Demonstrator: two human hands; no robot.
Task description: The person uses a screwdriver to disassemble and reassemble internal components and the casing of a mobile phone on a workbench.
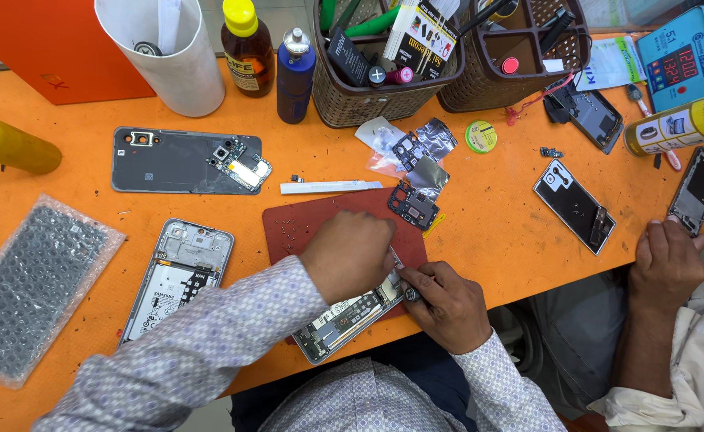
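Note:
My left hand (348, 254) rests fist-like over the top of an opened phone (344, 320) lying on a dark red mat (304, 228); what its fingers pinch is hidden. Beside it, my right hand (446, 304) grips a small dark tool, seemingly a screwdriver (410, 294), with its tip at the phone's upper edge. Tiny screws (288, 230) lie on the mat. A black inner cover piece (413, 206) sits at the mat's far corner.
Another opened phone (177, 276) and a grey back cover (177, 161) lie left, with bubble wrap (32, 284). Bottles (248, 48), a white cup (168, 52) and two baskets (384, 72) line the back. A co-worker's hand (668, 260) rests right, near two more phone parts (573, 205).

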